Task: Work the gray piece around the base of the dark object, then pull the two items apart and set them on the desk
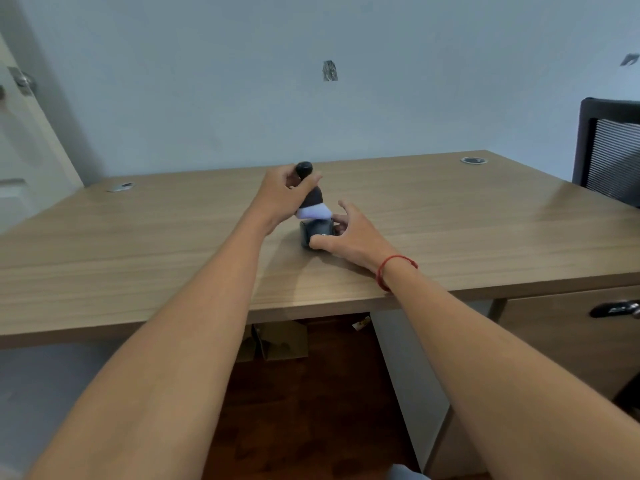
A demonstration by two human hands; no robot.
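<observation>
My left hand has its grip curled round the dark handle of a brush, bristles down on a small dark case mid-tabletop. At the brush's five o'clock, my right hand pinches the case.

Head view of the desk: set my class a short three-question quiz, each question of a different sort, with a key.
1. True or false: the left hand grips the brush by its dark handle.
2. Which wrist wears the red string bracelet? A) left B) right
3. Fill in: the brush's pale bristles point down at a small dark ___ on the wooden desk.

Key
1. True.
2. B; the right hand pinches the small dark case.
3. Case; what kind cannot be told.
</observation>
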